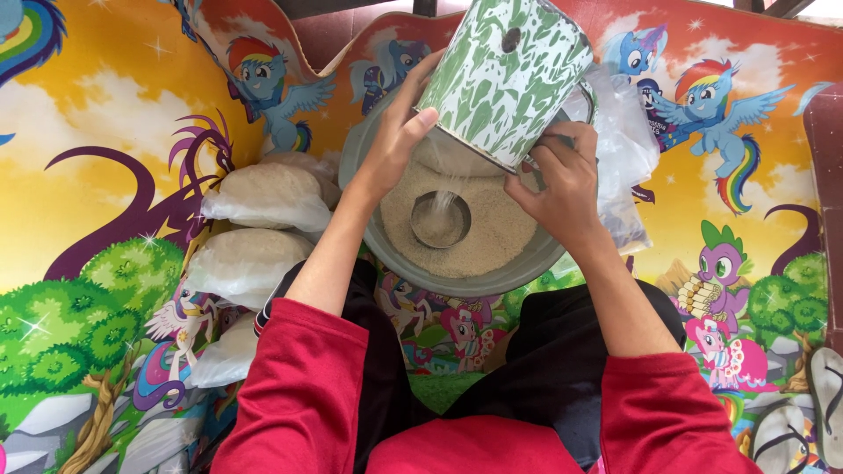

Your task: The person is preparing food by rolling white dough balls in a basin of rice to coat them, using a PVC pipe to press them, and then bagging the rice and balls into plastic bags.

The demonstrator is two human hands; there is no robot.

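Observation:
I hold a green-and-white enamel pot tipped over a large grey basin of pale grain. My left hand grips the pot's left side. My right hand grips its lower rim at the right. A thin stream of grain falls from the rim into a small metal can that stands in the grain. Beside my right hand hangs a crumpled clear plastic bag; whether that hand pinches it I cannot tell.
Three filled clear bags of grain lie stacked at the left on a colourful cartoon mat. My crossed legs in black sit just below the basin. Sandals lie at the lower right.

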